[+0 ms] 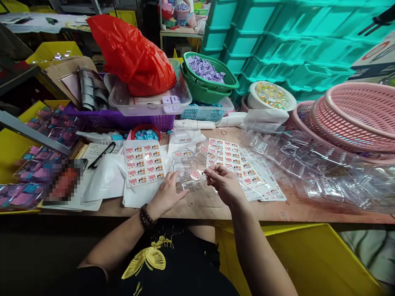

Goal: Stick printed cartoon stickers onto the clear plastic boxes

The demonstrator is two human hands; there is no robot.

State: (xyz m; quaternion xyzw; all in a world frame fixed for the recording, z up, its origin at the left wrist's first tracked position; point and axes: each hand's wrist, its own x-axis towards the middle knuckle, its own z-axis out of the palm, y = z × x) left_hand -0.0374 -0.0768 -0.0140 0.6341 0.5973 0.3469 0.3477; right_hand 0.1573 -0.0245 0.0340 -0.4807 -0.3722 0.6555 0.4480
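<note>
At the fingers (173, 177): at least three clear cases (195, 176). Left of them: one pair of glasses (101, 156). Beyond: one red bag (135, 55), one white bowl (261, 102). Right: at least two pink baskets (354, 105).

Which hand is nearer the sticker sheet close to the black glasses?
Left. The left hand is just beside the near right corner of the sticker sheet; the right hand is farther right, across the clear plastic box.

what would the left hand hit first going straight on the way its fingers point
The left hand would most likely meet the clear box right by its fingertips; depth is unclear, so they may already be touching.
</note>
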